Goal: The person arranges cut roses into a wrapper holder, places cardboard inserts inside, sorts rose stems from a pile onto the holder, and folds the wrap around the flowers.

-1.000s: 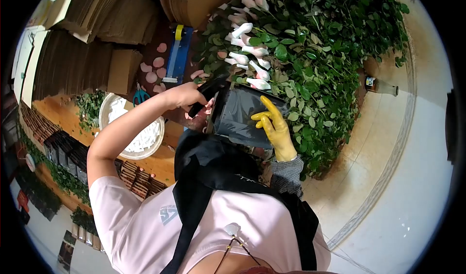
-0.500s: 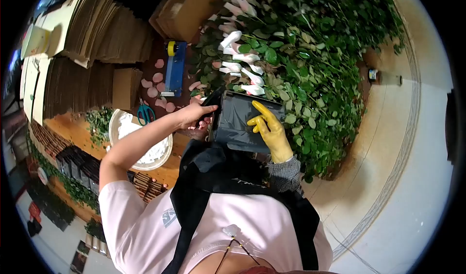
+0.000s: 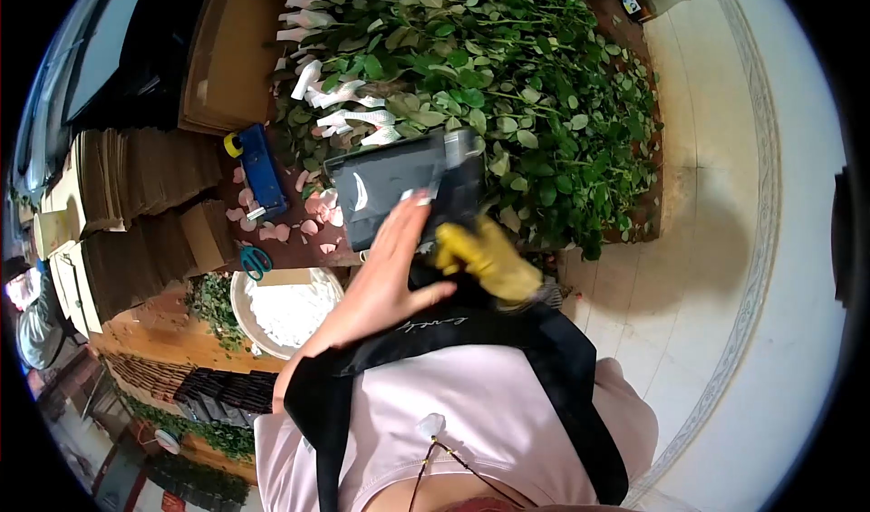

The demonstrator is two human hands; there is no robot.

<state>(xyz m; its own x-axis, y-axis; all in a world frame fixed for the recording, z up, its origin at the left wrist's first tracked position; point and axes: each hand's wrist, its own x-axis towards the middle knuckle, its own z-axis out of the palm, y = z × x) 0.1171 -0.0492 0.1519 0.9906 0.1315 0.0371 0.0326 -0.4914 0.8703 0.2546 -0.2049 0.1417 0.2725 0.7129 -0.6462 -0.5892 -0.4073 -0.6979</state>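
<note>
A flat black-covered rectangular piece [image 3: 385, 172], with a glossy highlight, lies at the table edge in front of me, beside the rose stems. My bare left hand [image 3: 390, 272] rests on its near side, fingers stretched out and thumb apart. My right hand [image 3: 489, 263], in a yellow rubber glove, is smeared by motion; its fingers look curled round a black tool with a metallic end [image 3: 460, 172]. That tool, stapler-like but too blurred to name surely, overlaps the right side of the black piece. White-sleeved rose heads [image 3: 358, 122] lie just beyond.
Leafy rose stems [image 3: 507, 104] cover the table to the right. At left are a blue tape dispenser [image 3: 263, 172], teal scissors [image 3: 256, 263], loose pink petals [image 3: 322, 206], a tub of white pieces [image 3: 288, 308] and stacked cardboard [image 3: 145, 177]. A glass bottle [image 3: 657, 0] stands at far right.
My view has shifted. My left hand has left the dark object beside the black piece and now lies flat against that piece. My gloved hand, earlier spread over it, is now curled at the black tool.
</note>
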